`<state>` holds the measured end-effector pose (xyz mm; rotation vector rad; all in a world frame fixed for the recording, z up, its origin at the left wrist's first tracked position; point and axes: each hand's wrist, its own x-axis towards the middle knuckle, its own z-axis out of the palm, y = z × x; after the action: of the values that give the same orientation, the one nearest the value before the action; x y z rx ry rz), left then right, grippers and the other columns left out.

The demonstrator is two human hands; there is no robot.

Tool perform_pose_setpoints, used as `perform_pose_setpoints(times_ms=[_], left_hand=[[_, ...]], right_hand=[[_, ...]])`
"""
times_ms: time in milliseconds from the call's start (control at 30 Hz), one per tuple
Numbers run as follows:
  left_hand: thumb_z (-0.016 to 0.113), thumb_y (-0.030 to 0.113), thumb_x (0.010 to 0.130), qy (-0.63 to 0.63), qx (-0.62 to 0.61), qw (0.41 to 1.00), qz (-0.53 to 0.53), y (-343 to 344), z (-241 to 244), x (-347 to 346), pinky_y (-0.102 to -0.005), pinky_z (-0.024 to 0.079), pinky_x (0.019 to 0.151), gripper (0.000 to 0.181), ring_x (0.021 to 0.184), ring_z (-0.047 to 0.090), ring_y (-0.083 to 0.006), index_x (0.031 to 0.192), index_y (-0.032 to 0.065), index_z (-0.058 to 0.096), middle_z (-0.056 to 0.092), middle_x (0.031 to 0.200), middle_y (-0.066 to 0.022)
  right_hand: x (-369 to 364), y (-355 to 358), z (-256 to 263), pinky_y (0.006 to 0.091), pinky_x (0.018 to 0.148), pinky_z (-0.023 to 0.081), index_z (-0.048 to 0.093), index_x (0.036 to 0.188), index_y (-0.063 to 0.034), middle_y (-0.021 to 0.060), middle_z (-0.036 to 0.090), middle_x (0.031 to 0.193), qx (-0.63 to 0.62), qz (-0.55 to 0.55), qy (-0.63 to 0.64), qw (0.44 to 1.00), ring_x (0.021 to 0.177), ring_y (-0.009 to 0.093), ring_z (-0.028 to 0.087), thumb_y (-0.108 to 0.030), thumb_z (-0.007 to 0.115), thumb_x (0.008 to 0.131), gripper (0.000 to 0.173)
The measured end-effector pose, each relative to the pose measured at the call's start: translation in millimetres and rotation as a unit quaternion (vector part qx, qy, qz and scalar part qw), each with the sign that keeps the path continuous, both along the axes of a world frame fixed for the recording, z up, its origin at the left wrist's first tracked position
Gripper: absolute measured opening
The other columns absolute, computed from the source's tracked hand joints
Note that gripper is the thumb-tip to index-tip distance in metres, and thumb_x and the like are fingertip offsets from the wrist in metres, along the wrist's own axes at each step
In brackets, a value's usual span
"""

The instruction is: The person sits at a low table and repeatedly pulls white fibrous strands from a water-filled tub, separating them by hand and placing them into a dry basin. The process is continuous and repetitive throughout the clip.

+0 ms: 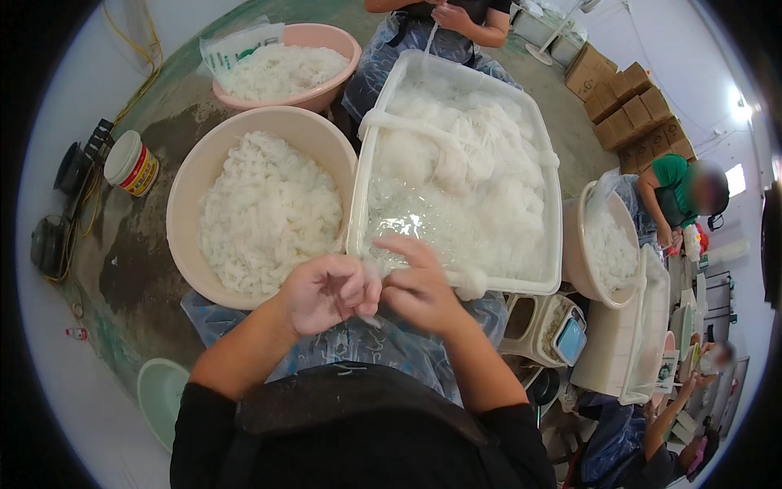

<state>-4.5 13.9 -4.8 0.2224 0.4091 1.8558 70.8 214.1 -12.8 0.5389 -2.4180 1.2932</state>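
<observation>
My left hand [330, 294], fingers curled, is over the near-left corner of a white plastic tub [553, 232]. A thin white strand [368, 320] trails below its fingertips. My right hand [421, 290] meets it there, index finger stretched out and the other fingers bent; blur hides whether it grips the strand. The tub holds water and a heap of soft white stringy material [464, 153]. White padded bars cross its far part and near edge. Left of it, a round beige basin [183, 202] is filled with bunched white strands [272, 211].
Opposite me sits a person [455, 18] holding a strand. Behind the beige basin is a pink basin [330, 36] of white material. A lidded bucket [131, 162] and green basin [160, 397] stand left; a stool [531, 330], cartons [635, 110] and other workers are right.
</observation>
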Motion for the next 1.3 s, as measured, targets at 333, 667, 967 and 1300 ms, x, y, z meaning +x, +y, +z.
perform_pose_setpoints(times_ms=[333,667,967,1300], left_hand=[[0.059,0.009,0.087,0.345,-0.313,0.844,0.267,8.9,-4.8,6.2,-0.0243,0.046,0.069,0.012,0.074,0.057,-0.0092,0.089,0.0006,0.067,0.062,0.084,-0.0036],[0.060,0.021,0.089,0.301,-0.188,0.908,0.223,16.9,9.0,13.1,-0.0426,0.030,0.107,0.026,0.119,0.052,-0.0241,0.105,0.0007,0.067,0.058,0.125,-0.0106],[0.065,0.014,0.083,0.886,-0.227,0.352,0.198,-2.8,20.9,-5.9,-0.0554,0.030,0.105,0.012,0.108,0.061,-0.0261,0.089,0.0103,0.056,0.064,0.111,-0.0070],[0.032,0.016,0.101,0.456,-0.114,0.836,0.282,3.1,22.0,26.0,-0.0461,0.038,0.100,0.013,0.120,0.049,-0.0286,0.107,0.0046,0.033,0.043,0.130,-0.0346]], right_hand=[[17.0,-22.9,32.9,0.0328,0.081,0.040,0.054,0.078,-0.0015,0.0106,0.054,0.088,-0.322,0.234,-0.270,0.877,0.084,0.020,0.052,-0.024,0.050,0.087,0.025],[-5.3,-38.1,-20.7,0.0422,0.076,0.043,0.053,0.109,0.0003,0.0182,0.056,0.097,0.029,-0.014,0.031,0.999,0.088,0.037,0.053,-0.009,0.053,0.084,0.028],[1.1,-19.0,-6.9,0.0352,0.067,0.041,0.055,0.090,0.0004,0.0135,0.051,0.082,-0.015,0.032,-0.158,0.987,0.068,0.027,0.047,-0.016,0.052,0.083,0.018],[2.9,-19.5,3.6,0.0357,0.073,0.044,0.056,0.097,-0.0035,0.0098,0.053,0.092,-0.047,0.098,-0.212,0.971,0.085,0.025,0.055,-0.023,0.061,0.076,0.029]])
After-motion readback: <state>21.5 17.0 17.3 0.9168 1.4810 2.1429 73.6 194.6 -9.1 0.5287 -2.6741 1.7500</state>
